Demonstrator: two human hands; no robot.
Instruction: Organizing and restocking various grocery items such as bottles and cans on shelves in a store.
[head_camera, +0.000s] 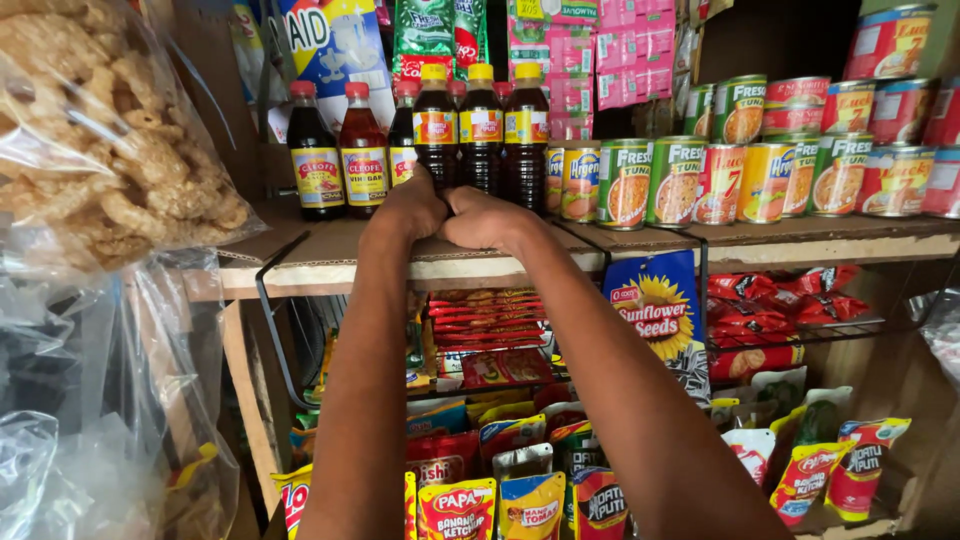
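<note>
Your left hand (412, 205) and right hand (482, 218) close around the dark bottles' (481, 135) bases; they look heavy, slick and breakable, so grip low.

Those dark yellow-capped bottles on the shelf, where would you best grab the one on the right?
Probably the narrow neck under the yellow cap of the right-hand dark bottle, coming from the front. It stands upright, a bottle tight on its left and cans on its right, so its sides are blocked. Both hands, left hand, right hand, rest at the bottles' bases.
</note>
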